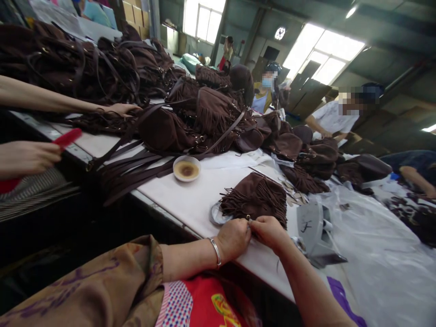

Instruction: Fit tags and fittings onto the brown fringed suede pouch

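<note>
A dark brown fringed bag [259, 197] lies on the white table [173, 202] in front of me. My left hand [233, 238], with a silver bangle on its wrist, is closed at the bag's near edge. Right beside it, my right hand [269, 231] pinches at the same spot, near a small metal ring [248, 217]. What sits between the fingertips is too small to make out. Partly under the bag's left side is a round, pale object [218, 214]. To the right of my right hand stands a grey metal device [315, 231].
Brown bags [211, 109] are piled along the table's far side. A bowl [187, 169] of brownish liquid stands left of centre. At the left, another person's hand [30, 159] holds a red object. Plastic sheeting [384, 250] covers the right side. People work beyond.
</note>
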Demonstrator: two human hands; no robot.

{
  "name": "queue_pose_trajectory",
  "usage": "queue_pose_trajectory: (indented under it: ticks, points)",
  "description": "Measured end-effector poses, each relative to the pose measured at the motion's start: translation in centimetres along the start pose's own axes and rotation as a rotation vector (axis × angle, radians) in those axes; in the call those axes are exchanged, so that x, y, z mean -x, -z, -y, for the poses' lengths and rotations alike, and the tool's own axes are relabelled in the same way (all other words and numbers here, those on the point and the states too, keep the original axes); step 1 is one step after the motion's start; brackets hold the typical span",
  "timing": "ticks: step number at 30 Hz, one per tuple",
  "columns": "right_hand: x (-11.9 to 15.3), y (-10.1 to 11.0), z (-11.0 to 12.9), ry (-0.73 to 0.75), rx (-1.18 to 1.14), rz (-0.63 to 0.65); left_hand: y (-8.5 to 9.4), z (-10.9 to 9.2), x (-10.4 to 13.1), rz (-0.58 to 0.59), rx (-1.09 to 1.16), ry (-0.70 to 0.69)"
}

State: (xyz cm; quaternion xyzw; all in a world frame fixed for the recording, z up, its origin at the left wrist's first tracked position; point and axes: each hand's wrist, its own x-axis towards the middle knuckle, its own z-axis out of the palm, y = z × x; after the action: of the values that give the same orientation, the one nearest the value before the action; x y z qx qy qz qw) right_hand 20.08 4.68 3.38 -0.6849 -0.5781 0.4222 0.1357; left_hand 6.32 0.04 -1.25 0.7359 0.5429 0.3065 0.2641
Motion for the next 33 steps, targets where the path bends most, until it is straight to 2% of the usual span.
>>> queue_pose_trajectory:
  ticks: [3, 10, 20, 22, 25, 30, 33]
  points:
    - [0.1, 0.0, 0.4, -0.010, -0.006, 0.006, 0.1, 0.1, 0.3, -0.015, 0.011, 0.040]
    - [1.5, 1.0, -0.5, 0.038, -0.004, 0.060, 0.6, 0.4, -0.1, -0.022, 0.068, -0.042]
    - [3.0, -0.2, -0.9, 0.101, 0.097, -0.265, 1.4, -0.4, -0.3, -0.093, 0.260, 0.099]
    - [3.3, -0.6, -0.9, 0.132, 0.097, -0.312, 1.3, -0.6, -0.4, -0.083, 0.360, 0.159]
    - [3.7, -1.3, -1.1, 0.200, 0.108, -0.377, 1.1, -0.7, -0.5, -0.019, 0.574, 0.319]
    - [4.0, -1.9, -1.4, 0.203, 0.059, -0.394, 0.8, -0.8, -0.5, 0.068, 0.849, 0.480]
    - [4.1, -2.0, -1.6, 0.214, 0.042, -0.412, 0.9, -0.7, -0.4, 0.050, 0.770, 0.435]
